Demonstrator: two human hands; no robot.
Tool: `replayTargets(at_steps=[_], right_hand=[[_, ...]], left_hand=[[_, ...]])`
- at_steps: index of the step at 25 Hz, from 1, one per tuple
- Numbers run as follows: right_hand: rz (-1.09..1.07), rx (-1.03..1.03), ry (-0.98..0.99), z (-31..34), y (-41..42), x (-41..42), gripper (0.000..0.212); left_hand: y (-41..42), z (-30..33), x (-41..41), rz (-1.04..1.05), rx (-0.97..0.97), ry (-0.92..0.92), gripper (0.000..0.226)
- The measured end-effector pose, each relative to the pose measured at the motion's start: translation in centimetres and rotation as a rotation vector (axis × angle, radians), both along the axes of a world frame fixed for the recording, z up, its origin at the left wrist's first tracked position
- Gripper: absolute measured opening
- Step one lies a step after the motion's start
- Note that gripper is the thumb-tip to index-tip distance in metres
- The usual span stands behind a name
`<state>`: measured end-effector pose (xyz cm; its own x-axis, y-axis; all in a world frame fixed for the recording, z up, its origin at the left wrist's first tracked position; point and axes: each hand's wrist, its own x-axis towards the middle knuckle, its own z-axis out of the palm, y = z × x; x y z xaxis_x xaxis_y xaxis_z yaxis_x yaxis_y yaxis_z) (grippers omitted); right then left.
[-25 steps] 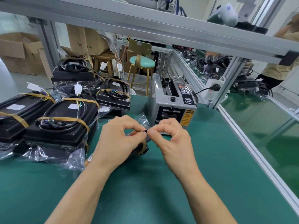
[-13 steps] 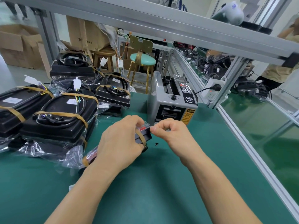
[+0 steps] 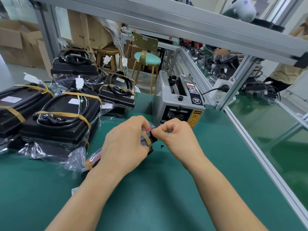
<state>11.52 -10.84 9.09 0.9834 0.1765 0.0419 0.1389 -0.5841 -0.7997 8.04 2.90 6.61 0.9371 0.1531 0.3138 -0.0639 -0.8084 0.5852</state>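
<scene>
Green matting (image 3: 150,197) covered the workbench across the lower frame, under a grey aluminium beam (image 3: 166,19) that ran along the top. Black cased units (image 3: 63,117), bagged in clear plastic and strapped with tan bands, were piled at the left. A grey tape dispenser (image 3: 176,104) stood just above centre, close behind the hands. At centre the left hand (image 3: 126,144) curled over a small black pack (image 3: 153,139), gripping it from above, so that only its two ends showed. The right hand (image 3: 176,139), touching the pack's upper right end, pinched the clear wrapping there between thumb and forefinger, other fingers tucked. A tiny black speck (image 3: 162,146) lay on the mat just beside the pack; what it was could not be told.
</scene>
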Motion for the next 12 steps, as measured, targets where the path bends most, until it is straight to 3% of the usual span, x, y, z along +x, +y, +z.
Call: replayTargets(at_steps=[4,5,7,9,12], right_hand=[[-0.088,-0.159,-0.038,-0.3,0.2,0.3,0.017],[-0.124,-0.096,0.034,-0.3,-0.1,0.7,0.025],[-0.212,0.254,0.266,-0.6,-0.7,1.2,0.046],[-0.301,0.479,0.305,-1.3,-0.8,1.1,0.047],[-0.191,0.297,0.180,-2.9,0.3,0.8,0.037]], left_hand=[[0.1,-0.1,0.0,-0.001,-0.021,0.007,0.039],[0.1,0.0,0.0,0.003,-0.035,0.014,0.038],[0.1,0.0,-0.1,0.016,-0.047,0.024,0.040],[0.1,0.1,-0.1,0.011,-0.036,0.032,0.045],[-0.1,0.3,0.0,-0.016,0.072,0.036,0.054]])
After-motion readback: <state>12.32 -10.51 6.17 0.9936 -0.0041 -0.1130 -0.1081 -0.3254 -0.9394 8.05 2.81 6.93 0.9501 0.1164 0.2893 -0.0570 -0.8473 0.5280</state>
